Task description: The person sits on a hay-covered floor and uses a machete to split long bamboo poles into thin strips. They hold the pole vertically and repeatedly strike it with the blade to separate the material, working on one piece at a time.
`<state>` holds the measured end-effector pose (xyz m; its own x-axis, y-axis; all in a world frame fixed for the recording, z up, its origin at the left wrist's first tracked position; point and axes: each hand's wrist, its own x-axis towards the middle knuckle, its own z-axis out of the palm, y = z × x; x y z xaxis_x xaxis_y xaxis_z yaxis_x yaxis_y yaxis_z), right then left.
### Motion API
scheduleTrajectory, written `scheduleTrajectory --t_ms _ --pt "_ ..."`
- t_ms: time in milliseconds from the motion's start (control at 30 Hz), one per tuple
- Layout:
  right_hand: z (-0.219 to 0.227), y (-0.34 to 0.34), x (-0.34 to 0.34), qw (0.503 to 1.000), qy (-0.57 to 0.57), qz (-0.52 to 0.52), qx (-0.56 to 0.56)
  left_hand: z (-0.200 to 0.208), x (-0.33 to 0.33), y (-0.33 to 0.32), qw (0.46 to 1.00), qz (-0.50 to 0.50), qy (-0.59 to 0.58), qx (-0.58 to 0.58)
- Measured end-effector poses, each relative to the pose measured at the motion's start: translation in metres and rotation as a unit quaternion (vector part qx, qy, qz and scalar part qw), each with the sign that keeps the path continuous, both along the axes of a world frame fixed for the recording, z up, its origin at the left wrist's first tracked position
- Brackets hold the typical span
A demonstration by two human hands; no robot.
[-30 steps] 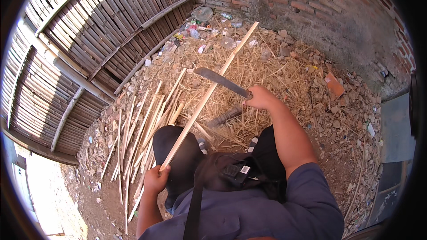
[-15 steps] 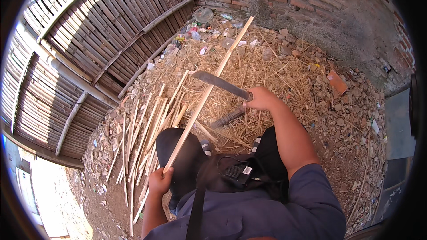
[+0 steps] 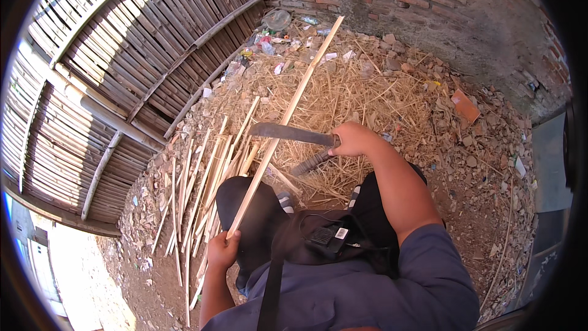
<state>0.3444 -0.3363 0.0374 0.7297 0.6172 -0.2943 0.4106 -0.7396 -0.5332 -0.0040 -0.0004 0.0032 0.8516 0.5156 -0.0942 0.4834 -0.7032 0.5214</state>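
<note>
Down along the strip, toward the person's lap, the knife has slid since the first frame: its blade now crosses the strip closer to the left knee and lies more nearly level, and the strip's far tip has swung a little to the left.

The left hand is closed around the near end of the strip, thumb on top, beside the left knee. From there the strip, long, pale and flat, slants up and to the right, past the knee and out over the straw. The right hand is wrapped around the knife's handle, which the fingers mostly hide; the dark, curved blade points left and passes in front of the strip. Whether its edge touches the wood, I cannot tell.

Just below the right hand, a dark, ridged piece lies slanting on the straw. To the left of the left knee, more pale strips lie in a loose, roughly parallel pile. A black bag rests on the lap. Beyond the straw are plastic litter, rubble, an orange slab, a slatted fence and a brick wall.
</note>
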Motion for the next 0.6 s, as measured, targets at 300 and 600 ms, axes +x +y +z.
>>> scheduleTrajectory --t_ms 300,600 --pt "-0.024 -0.015 0.010 0.997 -0.048 -0.055 0.042 -0.004 0.003 0.002 1.000 -0.012 0.008 0.010" --pt "-0.016 0.003 -0.001 0.998 -0.036 0.038 0.021 -0.006 0.000 0.003 1.000 -0.006 -0.001 0.013"
